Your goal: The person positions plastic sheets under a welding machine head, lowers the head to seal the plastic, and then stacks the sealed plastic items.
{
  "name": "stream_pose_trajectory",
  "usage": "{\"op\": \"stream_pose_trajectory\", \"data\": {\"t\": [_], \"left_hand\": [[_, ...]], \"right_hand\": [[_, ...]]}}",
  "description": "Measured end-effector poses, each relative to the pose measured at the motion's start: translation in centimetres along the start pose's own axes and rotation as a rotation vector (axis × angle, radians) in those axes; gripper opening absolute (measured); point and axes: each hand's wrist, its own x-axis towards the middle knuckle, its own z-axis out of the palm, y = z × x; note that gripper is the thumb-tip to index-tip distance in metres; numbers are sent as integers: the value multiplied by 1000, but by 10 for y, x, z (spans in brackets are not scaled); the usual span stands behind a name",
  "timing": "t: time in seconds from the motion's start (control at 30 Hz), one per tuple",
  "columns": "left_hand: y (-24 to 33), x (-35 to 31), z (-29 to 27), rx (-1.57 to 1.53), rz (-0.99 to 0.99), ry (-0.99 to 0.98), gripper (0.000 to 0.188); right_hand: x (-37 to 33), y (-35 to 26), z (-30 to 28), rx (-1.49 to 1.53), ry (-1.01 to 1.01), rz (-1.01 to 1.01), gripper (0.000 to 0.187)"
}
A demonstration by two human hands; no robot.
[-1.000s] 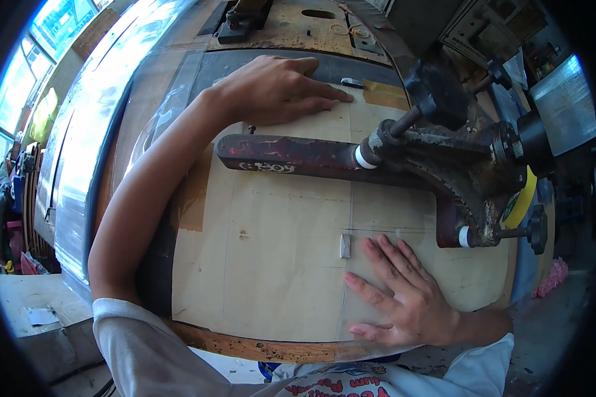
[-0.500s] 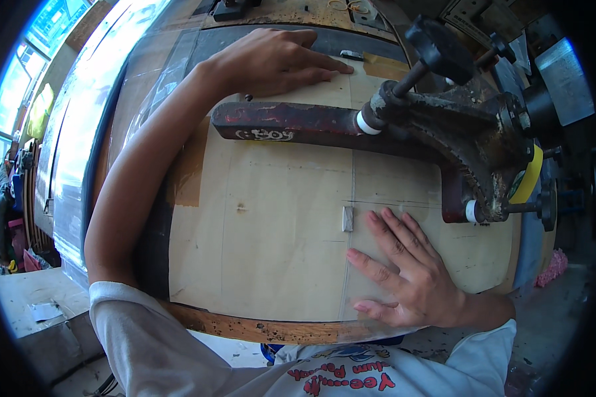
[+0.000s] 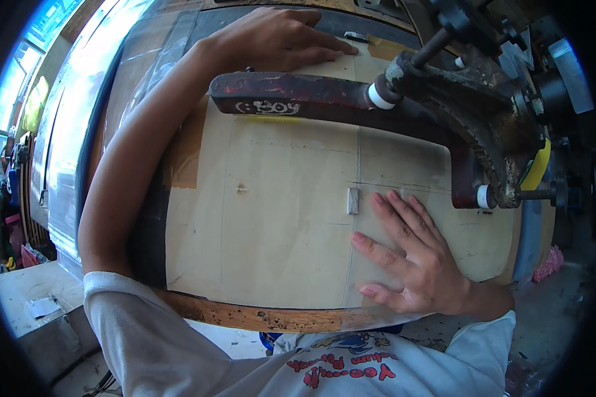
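Press clear film (image 3: 363,318) evenly with splayed, empty right hand (image 3: 424,272); brace loosely spread left hand (image 3: 275,40), hard to see under, probably empty.

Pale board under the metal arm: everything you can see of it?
The pale board is flat, cream, apparently wood or card, with thin straight lines and a brown spot. It lies on a dark surface, brown tape at its left and far edges. A small grey piece lies near its middle. The metal arm crosses over its far part. The right hand rests spread over its near right; the left hand is at its far edge.
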Motion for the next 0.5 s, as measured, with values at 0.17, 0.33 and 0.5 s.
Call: {"op": "stream_pose_trajectory", "data": {"t": [0.17,0.33,0.5], "left_hand": [[0,0,1,-2,13,11,37],[2,-1,3,-3,20,52,37],[2,-2,0,29,1,26,36]], "right_hand": [[-1,1,0,13,-13,-16,63],[-1,2,0,16,-11,-21,63],[2,3,1,13,0,-26,65]]}}
